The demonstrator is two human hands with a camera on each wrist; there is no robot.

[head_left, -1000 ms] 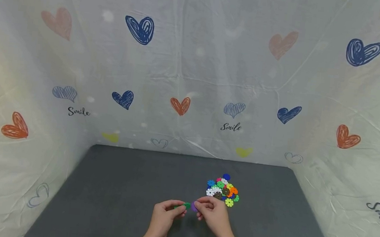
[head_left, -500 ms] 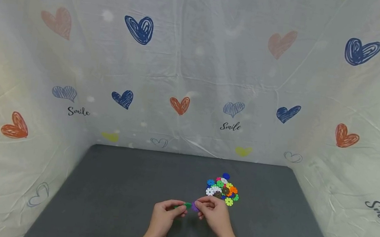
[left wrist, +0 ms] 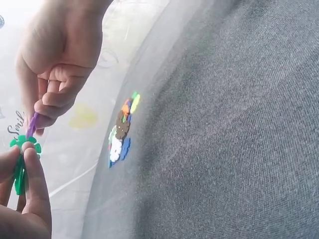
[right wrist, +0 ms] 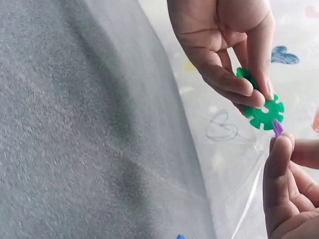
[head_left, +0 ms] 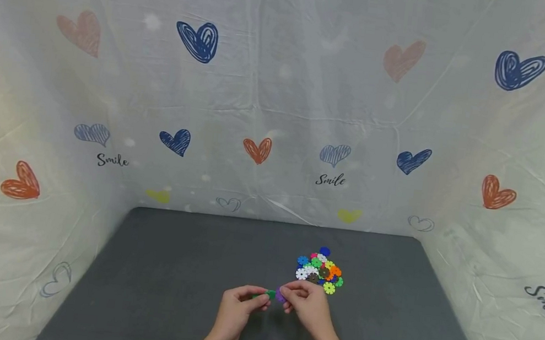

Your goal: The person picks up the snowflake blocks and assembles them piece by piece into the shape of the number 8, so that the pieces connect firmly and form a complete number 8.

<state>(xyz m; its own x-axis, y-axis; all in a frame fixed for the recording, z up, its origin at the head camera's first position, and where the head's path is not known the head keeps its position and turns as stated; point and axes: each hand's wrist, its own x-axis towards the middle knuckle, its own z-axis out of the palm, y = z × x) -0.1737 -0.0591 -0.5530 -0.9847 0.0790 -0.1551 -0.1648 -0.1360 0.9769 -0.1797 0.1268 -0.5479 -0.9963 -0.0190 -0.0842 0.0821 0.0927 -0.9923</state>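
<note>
Near the front middle of the table, my left hand [head_left: 238,310] pinches green notched discs [right wrist: 267,113] between thumb and fingers; a second green one shows behind the first in the right wrist view. My right hand [head_left: 309,309] pinches a purple disc [head_left: 281,295] by its edge. The purple disc [right wrist: 277,128] stands edge-on at the rim of the green one and meets it; how deep it sits in a notch I cannot tell. Both hands are raised above the dark surface.
Just beyond my right hand lies a loose pile of notched discs, among them a yellow one [head_left: 329,288], a white one [head_left: 301,273] and an orange one [head_left: 335,271]. The dark table [head_left: 182,266] is bordered by a pale curtain [head_left: 286,83] printed with hearts.
Both hands keep their grips and have hardly moved. The purple disc shows a little more of its face between the fingers, and the head view has shifted slightly.
</note>
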